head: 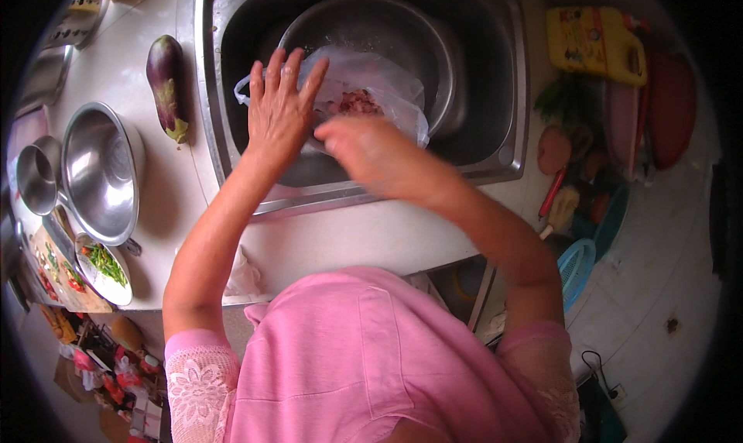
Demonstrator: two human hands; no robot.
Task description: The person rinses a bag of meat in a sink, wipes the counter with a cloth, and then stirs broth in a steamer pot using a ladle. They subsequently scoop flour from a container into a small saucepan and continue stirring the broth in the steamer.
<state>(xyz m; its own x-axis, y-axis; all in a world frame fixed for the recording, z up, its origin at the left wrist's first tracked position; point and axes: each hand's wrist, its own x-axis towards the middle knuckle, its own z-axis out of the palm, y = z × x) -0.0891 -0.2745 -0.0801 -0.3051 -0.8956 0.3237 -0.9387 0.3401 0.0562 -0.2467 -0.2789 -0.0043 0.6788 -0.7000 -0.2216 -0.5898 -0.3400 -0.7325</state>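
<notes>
A large metal basin sits in the stainless steel sink. Over the basin's near left part lies a thin translucent plastic bag with raw reddish meat in it. My left hand is spread with fingers apart over the bag's left side, near its loop handle; nothing shows in its grasp. Just right of it and below the meat is my right hand, blurred, with fingers curled; whether it holds anything is hidden.
An eggplant lies left of the sink. Beyond it stand a metal bowl, a small pot and a white dish of cut green vegetables. At the right are a yellow plastic jug and a blue basket.
</notes>
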